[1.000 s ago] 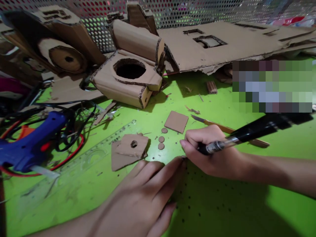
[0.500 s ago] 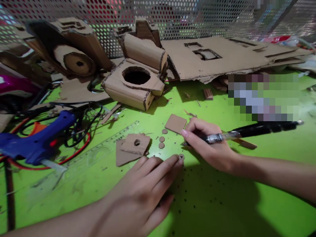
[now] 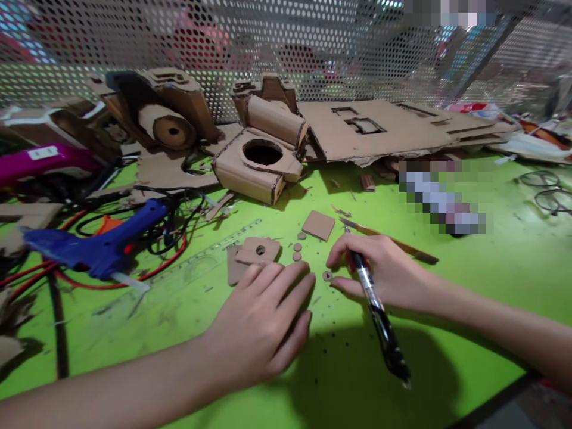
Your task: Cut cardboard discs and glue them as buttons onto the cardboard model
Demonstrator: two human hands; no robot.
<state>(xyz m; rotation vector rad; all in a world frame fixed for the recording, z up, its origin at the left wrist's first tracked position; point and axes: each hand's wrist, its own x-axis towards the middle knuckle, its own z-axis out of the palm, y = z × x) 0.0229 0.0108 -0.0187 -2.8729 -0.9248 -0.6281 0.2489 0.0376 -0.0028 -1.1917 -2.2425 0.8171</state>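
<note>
Where the box (image 3: 245, 179) lies near the bench's far edge, a wide round hole opens in its upper face; the inside is too dark to tell what it holds. To its left stands a cardboard form (image 3: 196, 110) with a round-ended tube, and to its right a sheet (image 3: 330, 140) with cut-out windows lies along the far edge, in front of the mesh (image 3: 250, 36).

Around the middle of the bench (image 3: 451, 274), the marked disc (image 3: 328, 276), with a small dark triangle on top, sits between the two hands. It is in the gap of the right grip (image 3: 386, 268), at the thumb's tip and just below the forefinger; whether the fingers press it, I cannot tell. That grip holds the pen (image 3: 374, 304), its point toward the far edge, its tail slanting back toward the near edge. The left grip (image 3: 263, 316) rests just left of the marked disc, fingers loosely extended and thumb apart; what is under the palm is hidden.

Beyond the left fingertips, three plain discs (image 3: 297, 247) form a short row leading toward the square (image 3: 319, 224). The holed piece (image 3: 271, 251) overlaps another scrap (image 3: 233, 267) beside the ruler (image 3: 196, 262), with the glue gun (image 3: 96, 247) further toward the left edge. The knife (image 3: 413, 250) lies beyond the right grip, partly hidden by it.
</note>
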